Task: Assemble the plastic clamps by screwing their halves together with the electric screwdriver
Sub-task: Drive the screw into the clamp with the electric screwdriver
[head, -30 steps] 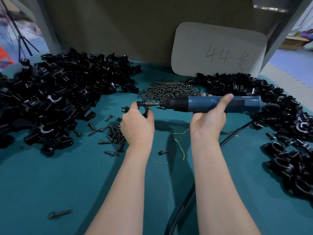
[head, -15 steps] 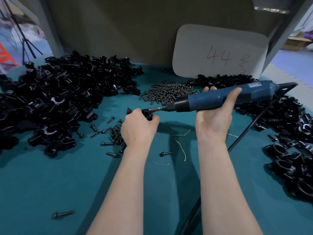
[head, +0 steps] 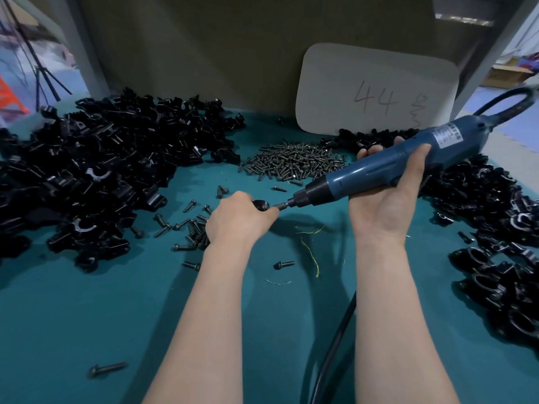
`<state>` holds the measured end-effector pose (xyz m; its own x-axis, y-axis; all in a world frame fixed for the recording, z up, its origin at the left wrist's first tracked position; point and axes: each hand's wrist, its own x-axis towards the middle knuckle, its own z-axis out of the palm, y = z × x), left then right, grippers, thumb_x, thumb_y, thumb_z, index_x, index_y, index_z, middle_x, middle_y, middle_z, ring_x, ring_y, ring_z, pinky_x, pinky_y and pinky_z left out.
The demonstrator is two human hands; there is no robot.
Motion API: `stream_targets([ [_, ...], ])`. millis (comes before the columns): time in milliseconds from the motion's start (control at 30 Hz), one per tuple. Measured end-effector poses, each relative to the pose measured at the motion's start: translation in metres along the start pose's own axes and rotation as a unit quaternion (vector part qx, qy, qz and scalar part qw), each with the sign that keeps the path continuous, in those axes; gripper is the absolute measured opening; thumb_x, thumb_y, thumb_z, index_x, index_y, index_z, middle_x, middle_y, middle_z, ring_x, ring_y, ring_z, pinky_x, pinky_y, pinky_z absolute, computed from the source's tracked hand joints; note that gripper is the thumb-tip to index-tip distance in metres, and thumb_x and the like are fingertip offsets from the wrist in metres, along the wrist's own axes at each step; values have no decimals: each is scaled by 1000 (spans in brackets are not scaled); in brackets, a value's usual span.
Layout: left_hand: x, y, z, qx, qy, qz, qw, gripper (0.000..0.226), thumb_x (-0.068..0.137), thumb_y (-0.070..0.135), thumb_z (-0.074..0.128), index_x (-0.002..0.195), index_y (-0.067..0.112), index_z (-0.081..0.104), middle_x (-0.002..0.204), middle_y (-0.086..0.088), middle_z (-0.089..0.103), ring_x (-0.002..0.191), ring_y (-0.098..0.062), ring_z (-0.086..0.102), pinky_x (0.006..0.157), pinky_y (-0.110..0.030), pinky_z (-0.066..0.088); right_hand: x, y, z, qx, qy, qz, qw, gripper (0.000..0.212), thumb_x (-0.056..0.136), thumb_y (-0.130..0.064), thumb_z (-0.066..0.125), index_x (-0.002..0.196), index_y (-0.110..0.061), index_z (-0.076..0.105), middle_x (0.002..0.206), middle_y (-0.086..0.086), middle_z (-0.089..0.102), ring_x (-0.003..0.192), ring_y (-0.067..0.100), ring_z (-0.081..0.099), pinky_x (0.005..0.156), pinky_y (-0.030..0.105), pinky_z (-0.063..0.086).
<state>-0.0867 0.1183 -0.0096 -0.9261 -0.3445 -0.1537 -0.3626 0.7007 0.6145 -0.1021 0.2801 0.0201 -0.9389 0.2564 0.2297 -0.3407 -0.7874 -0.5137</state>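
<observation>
On the teal table [head: 87, 316], a big heap of black clamp halves [head: 96, 176] covers the back-left corner; a smaller clamp pile [head: 495, 272] lines the right edge. Near the middle, the right hand [head: 388, 205] wraps the blue electric screwdriver [head: 393, 167], tilted down-left, its bit meeting the small black clamp [head: 261, 205] gripped in the left hand [head: 236, 223], just in front of the screw heap [head: 294, 161] by the back edge.

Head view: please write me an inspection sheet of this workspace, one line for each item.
Surface: teal table mat.
Job's things: blue electric screwdriver, bit at the clamp; left clamp pile, right clamp pile; screw heap at back.
Clutter: loose screws, yellow wire scraps.
Grippers: left hand grips the clamp; right hand holds the screwdriver.
Cables: black cable runs off the near edge.
Surroundings: white board marked 44, tripod far left.
</observation>
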Motion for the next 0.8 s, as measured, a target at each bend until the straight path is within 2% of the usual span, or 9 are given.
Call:
stream_targets([
  [133, -1, 3, -2, -8, -23, 4, 1000, 29, 84, 49, 61, 93, 22, 64, 81, -2, 70, 80, -21, 67, 54, -24, 38, -2, -7, 8, -35, -57, -6, 998, 44, 72, -45, 67, 105, -17, 56, 81, -1, 62, 80, 16, 60, 78, 28, 49],
  [200, -2, 3, -5, -25, -30, 5, 999, 26, 84, 47, 61, 92, 23, 63, 78, -3, 72, 81, -21, 69, 58, -25, 43, -2, -9, 12, -43, -68, -12, 997, 53, 65, -46, 71, 107, -17, 56, 81, 0, 62, 80, 17, 59, 78, 28, 49],
  [300, -2, 2, -9, -22, -30, 1, 999, 26, 83, 47, 61, 91, 23, 64, 78, -3, 72, 78, -21, 70, 59, -26, 45, -2, -8, 12, -42, -43, -12, 998, 44, 76, -46, 63, 108, -17, 54, 78, -2, 61, 78, 15, 59, 75, 27, 48],
  [400, -3, 2, -9, 25, -36, -3, 999, 34, 83, 51, 60, 92, 18, 65, 72, 0, 65, 64, -18, 57, 53, -23, 36, -1, -7, 7, -33, -26, -3, 999, 27, 95, -42, 48, 104, -17, 53, 79, -3, 62, 77, 14, 60, 74, 26, 50],
  [500, -3, 3, -11, 37, -27, -12, 999, 38, 82, 52, 59, 78, 14, 61, 61, 3, 50, 54, -16, 45, 51, -23, 31, 0, -6, 5, 1, -5, 0, 1000, 26, 97, -40, 46, 100, -16, 55, 79, -1, 60, 73, 13, 62, 75, 27, 51],
  [600, -1, 0, -16, 24, -6, -21, 999, 42, 84, 52, 55, 67, 13, 53, 52, 4, 49, 50, -16, 44, 49, -23, 29, 2, -5, 2, 32, 46, 2, 998, 29, 96, -43, 50, 97, -15, 56, 77, 0, 60, 73, 15, 62, 77, 27, 52],
  [667, 2, -3, -19, -32, 6, -17, 999, 38, 85, 47, 51, 74, 11, 57, 52, 4, 57, 51, -17, 46, 51, -23, 34, 4, -5, 0, 51, 76, 2, 996, 31, 95, -44, 52, 98, -14, 58, 79, 1, 62, 78, 16, 61, 85, 29, 53],
  [733, 3, -5, -20, -158, 23, -6, 987, 31, 87, 42, 51, 90, 12, 58, 52, 3, 66, 54, -16, 53, 56, -25, 43, 5, -6, -1, 61, 94, 0, 994, 31, 96, -42, 50, 111, -16, 57, 94, 3, 61, 86, 18, 59, 95, 34, 50],
  [800, 3, -4, -21, -337, 33, -7, 941, 26, 91, 36, 54, 106, 16, 52, 60, -1, 71, 59, -14, 64, 61, -27, 52, 6, -5, -2, 60, 105, 11, 993, 33, 97, -38, 49, 123, -17, 51, 107, 3, 57, 88, 19, 61, 94, 36, 50],
])
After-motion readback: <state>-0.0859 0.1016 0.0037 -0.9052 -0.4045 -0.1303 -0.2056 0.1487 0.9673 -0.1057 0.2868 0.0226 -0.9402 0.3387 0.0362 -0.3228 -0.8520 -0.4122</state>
